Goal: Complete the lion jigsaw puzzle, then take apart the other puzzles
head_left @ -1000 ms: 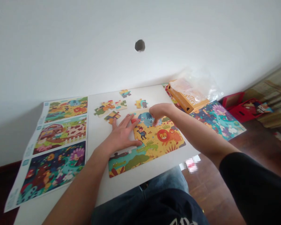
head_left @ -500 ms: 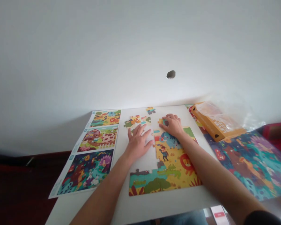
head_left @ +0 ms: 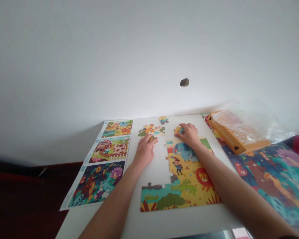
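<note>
one white worktop (head_left: 179, 223) carries everything: a printed sheet (head_left: 99, 162) of three pictures on its left, and a large printed picture (head_left: 269, 179) and an orange box (head_left: 236, 132) under a plastic bag (head_left: 254, 124) to the right. the jigsaw puzzle (head_left: 181, 179), part built, lies front and centre, with a gap of bare worktop along its left side. above it sit loose pieces (head_left: 149, 130). the right hand (head_left: 188, 135) rests at the puzzle's top edge, fingers curled over a piece (head_left: 178, 130), and the left hand (head_left: 145, 153) sits at the loose pieces, fingertips down; whether either grips, i cannot tell. a light, flat touch seems wise, so neighbouring pieces do not slide. compared with the earlier frame, the left hand has moved up from bare worktop to the pile, its fingers drawn together rather than spread.
</note>
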Available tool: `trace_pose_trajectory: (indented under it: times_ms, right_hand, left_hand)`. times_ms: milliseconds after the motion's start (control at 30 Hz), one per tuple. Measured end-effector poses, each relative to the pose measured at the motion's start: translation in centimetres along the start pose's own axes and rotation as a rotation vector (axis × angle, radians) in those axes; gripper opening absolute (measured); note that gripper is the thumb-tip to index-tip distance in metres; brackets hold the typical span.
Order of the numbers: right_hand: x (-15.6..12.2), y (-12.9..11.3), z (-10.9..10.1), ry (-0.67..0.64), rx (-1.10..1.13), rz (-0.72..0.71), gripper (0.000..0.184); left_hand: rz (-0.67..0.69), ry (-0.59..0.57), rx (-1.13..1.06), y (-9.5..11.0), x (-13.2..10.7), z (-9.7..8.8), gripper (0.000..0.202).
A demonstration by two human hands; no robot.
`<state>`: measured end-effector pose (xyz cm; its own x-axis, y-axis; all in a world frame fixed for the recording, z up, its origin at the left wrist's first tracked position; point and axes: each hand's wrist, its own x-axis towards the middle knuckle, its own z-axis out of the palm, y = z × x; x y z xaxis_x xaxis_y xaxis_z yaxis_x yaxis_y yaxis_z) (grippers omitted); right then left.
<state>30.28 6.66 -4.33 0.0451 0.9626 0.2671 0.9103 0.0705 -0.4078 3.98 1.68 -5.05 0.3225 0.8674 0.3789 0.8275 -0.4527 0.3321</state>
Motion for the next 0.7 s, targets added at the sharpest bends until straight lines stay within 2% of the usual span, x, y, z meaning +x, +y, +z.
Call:
trace_pose_trajectory:
  times_ms: [167, 300, 367, 533, 700]
  right_hand:
    - [0.2, 0.1, -0.3, 0.181, 0.274, -0.039, 0.026]
    - [-0.6, -1.0, -0.8, 0.265, 0.423, -0.079, 0.024]
    - [-1.3, -1.8, -0.9, 0.205, 0.509, -0.089, 0.026]
    - [-2.7, -3.0, -1.0, -0.096, 0.758, -0.19, 0.044]
    - [-2.6, -3.0, -1.0, -0.172, 0.642, -0.289, 0.036]
  left_hand:
    - [0.004, 0.002, -0.012, -0.4, 0.1, 0.2, 0.053]
    - [-0.002, 0.007, -0.04, -0.6, 0.2, 0.2, 0.061]
    - [-0.007, 0.021, -0.062, -0.6, 0.3, 0.1, 0.064]
    - [-0.065, 0.075, -0.128, -0.9, 0.4, 0.2, 0.062]
    - [-0.139, 0.148, -0.183, -0.9, 0.6, 0.0, 0.051]
